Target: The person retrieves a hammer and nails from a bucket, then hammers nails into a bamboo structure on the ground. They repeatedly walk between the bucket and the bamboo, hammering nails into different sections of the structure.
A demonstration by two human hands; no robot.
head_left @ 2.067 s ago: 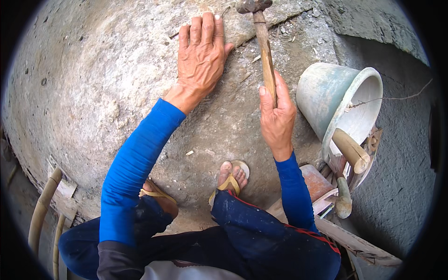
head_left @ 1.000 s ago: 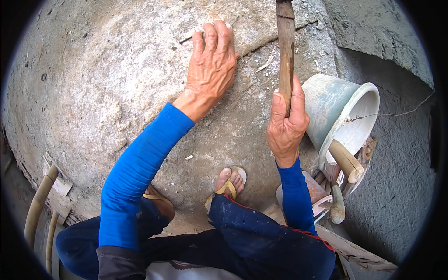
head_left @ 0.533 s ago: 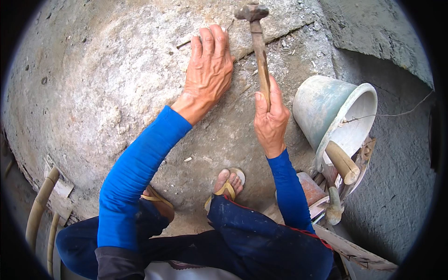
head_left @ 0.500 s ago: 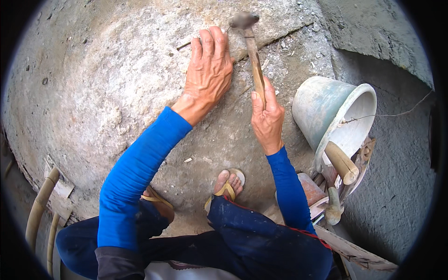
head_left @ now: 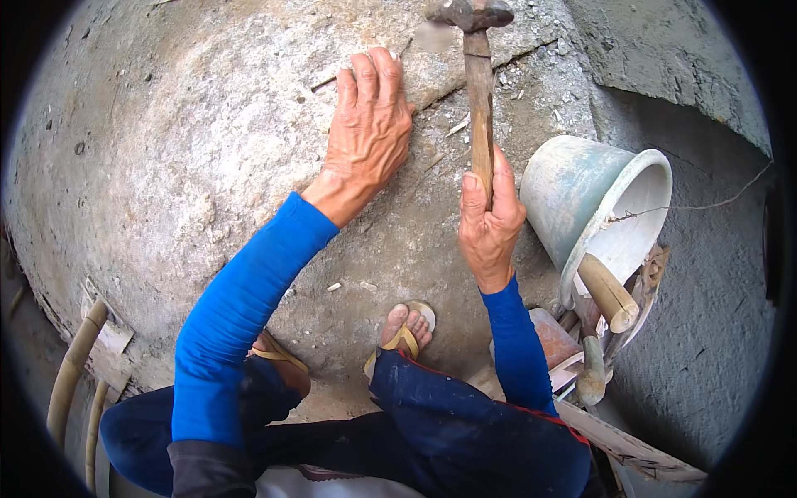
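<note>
My left hand (head_left: pixel 369 124) lies back-up over the rough, whitish ground, its fingers together and bent down over a thin dark rod (head_left: pixel 325 83). The rod sticks out beyond the fingers on both sides; its middle and my fingertips' grip are hidden. To the right, my right hand (head_left: pixel 491 217) is closed round the lower part of a hammer's wooden handle (head_left: pixel 479 116). The dark metal hammer head (head_left: pixel 471 13) is up at the top edge of the view, to the right of my left hand and apart from it.
A pale, worn bucket (head_left: pixel 573 195) lies tilted at the right, with a thick wooden handle (head_left: pixel 608 292) sticking out. Below it are tools, one with a wooden grip (head_left: pixel 591 372). Bamboo poles (head_left: pixel 73 369) stand at lower left. A grey rendered slab (head_left: pixel 672 66) edges the upper right.
My right hand has moved a little right and lifted the hammer, whose head is now higher and larger in view. My left hand has hardly moved.
</note>
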